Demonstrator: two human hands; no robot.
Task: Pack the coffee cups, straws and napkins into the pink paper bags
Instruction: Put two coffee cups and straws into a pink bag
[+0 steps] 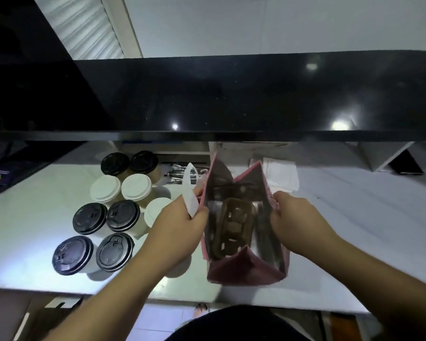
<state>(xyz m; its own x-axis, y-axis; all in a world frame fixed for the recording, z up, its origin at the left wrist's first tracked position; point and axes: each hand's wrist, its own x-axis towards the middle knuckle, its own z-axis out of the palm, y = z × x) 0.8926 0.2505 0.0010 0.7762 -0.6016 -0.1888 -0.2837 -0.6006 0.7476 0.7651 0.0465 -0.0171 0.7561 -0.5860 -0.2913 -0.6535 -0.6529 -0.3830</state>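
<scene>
While both hands [180, 217] spread one pink bag [246, 267]: nine lidded cups [113, 190].

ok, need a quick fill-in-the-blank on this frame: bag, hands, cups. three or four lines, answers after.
1. Both hands, the left hand and the right hand, hold the pink paper bag ____ at its rim.
2. Inside the bag lies a brown ____, with no cups in it.
3. The cups stand on the counter to the ____ of the bag.
4. The cup lids are black or ____.

Missing words: open; cup carrier; left; white
</scene>
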